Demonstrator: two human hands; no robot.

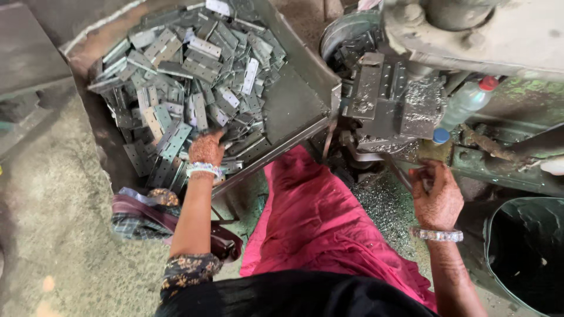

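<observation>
Reaching left hand (207, 148) into loose steel hinges (188, 82), fingers curled on some; sharp edges could cut. Right hand (436, 196) pinching something, probably a hinge, near the press tooling (388, 100); risks crushed fingers.

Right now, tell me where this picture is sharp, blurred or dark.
Head view: hinges sharp in even daylight; left hand clear; right hand slightly soft, in the machine's shade; bin interior nearly black; straight edges bow toward the frame edges.

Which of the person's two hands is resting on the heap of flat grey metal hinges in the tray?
The left hand, fingers down among the grey metal hinges in the tray. The right hand is near the machine, away from them.
</observation>
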